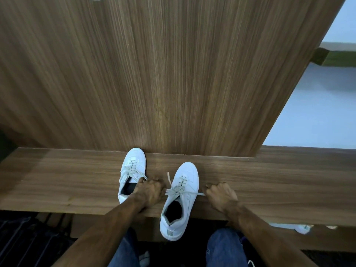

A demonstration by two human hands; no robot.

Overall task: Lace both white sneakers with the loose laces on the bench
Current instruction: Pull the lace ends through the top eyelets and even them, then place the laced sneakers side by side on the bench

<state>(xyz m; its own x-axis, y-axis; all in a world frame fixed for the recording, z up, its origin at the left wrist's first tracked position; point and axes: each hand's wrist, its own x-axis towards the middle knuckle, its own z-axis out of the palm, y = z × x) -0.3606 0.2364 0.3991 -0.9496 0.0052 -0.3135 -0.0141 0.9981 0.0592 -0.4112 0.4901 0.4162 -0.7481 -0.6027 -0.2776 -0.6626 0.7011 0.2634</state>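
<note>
1. While both sneakers sit on the wooden bench, the person works on the right sneaker, whose heel hangs over the front edge of the bench and whose toe points at the wood panel behind.
2. Its lace is threaded through most of the eyelets and stretched out sideways at the top row, one end to each side.
3. Left hand is curled tight on the left end of that lace, just beside the sneaker; a loose tip of lace stands up above it.
4. Right hand is closed in a fist on the right end, pulling it flat across the bench.
5. Behind and to the left, the left sneaker looks laced already, toe touching the panel, its lace ends lying loose over the tongue.
6. Judged from this, the step in hand is drawing the second shoe's lacing snug, so the task is close to done.
7. Next move likely calls for an even pull on both ends, then feeding them through any remaining top eyelets; whether any are left open is too small to tell.
</note>
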